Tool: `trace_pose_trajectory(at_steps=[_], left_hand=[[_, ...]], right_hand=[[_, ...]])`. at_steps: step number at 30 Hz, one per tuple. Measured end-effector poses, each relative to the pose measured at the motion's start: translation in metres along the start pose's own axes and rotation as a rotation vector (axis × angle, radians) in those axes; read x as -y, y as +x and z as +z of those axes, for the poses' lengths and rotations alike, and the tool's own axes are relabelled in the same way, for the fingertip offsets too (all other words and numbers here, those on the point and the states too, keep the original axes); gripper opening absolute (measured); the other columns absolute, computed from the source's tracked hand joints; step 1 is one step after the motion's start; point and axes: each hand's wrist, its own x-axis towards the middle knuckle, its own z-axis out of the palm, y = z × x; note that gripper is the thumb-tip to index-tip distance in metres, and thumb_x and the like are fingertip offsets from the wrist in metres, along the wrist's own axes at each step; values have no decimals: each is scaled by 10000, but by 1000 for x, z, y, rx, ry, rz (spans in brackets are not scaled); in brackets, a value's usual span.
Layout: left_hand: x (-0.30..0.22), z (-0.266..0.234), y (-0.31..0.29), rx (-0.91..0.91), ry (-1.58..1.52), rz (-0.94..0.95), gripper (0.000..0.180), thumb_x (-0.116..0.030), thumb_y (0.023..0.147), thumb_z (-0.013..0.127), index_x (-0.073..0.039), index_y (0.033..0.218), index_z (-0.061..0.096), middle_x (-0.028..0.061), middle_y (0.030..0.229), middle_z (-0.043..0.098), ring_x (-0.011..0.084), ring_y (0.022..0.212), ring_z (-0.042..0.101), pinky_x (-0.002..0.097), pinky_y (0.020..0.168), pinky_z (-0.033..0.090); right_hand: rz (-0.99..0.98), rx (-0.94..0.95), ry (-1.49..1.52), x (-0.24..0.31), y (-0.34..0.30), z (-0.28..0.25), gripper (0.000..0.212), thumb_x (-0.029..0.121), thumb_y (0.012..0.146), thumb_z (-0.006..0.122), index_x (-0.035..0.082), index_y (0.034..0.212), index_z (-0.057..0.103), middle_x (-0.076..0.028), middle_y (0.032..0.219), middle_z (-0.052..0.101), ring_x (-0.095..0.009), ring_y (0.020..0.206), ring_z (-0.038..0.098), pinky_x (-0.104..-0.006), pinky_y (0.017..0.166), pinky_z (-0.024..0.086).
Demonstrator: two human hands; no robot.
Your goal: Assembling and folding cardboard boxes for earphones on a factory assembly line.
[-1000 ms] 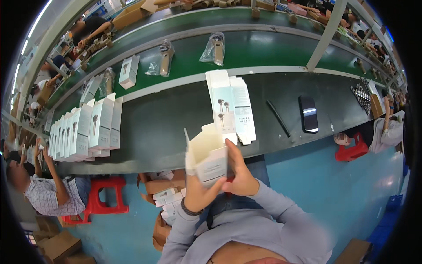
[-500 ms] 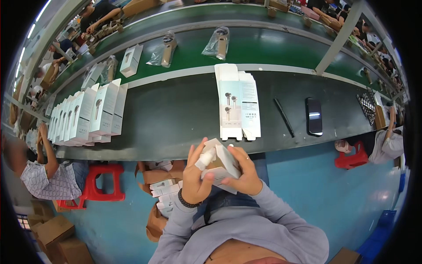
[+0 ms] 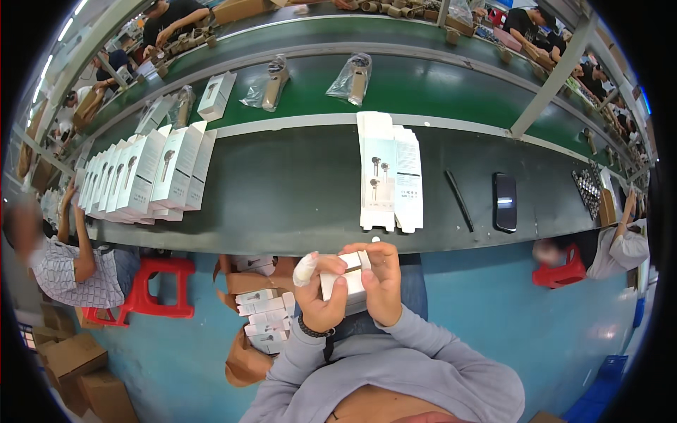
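Note:
Between my hands, just in front of the table edge, is a small white carton (image 3: 355,283). Its end with flaps faces up. My left hand (image 3: 317,299) grips its left side, thumb on the front; one finger wears a white wrapping. My right hand (image 3: 383,283) holds the opposite side, with its thumb on the front and fingers at the flaps behind. What lies inside the carton cannot be seen. Ahead on the dark table (image 3: 296,183) lie flattened printed cartons (image 3: 379,190), overlapping each other.
Upright cartons (image 3: 169,169) stand in a row at left. A black pen (image 3: 460,201) and a phone (image 3: 504,202) lie at right. Bagged devices (image 3: 271,88) rest on the green conveyor (image 3: 310,92). A paper bag (image 3: 247,363) of cartons sits below; a co-worker (image 3: 77,278) is at left.
The carton has turned more upright and its open flaps have been folded inward. My right fingers have moved over to its far side. The view has shifted slightly.

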Motion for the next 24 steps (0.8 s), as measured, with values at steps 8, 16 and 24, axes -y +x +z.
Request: trace_pose_trajectory(at_steps=[8,16,24], left_hand=[[-1,0,23,169,282,338,822,-223,720,728,-178,1366,223,114,1071,433,232,854,455,360,717,392],[-6,12,36,331,263,124,681,-289,527,836,-123,1112,530,77,1074,529,200,814,510,318,668,367],[-12,14,48,395,399,176,556,-334,557,799,-99,1021,601,63,1112,528,206,794,516,326,658,358]], right_hand=[[98,293,-521,26,12,-28,201,103,849,558,21,1031,535,-134,1162,441,-134,936,507,-268,798,421],[257,126,-180,25,19,-35,221,-82,781,556,4,969,478,-87,1036,460,-108,923,497,-230,787,411],[341,207,-302,18,25,-42,299,-64,789,516,11,1064,427,-80,1104,448,-113,887,561,-224,682,473]])
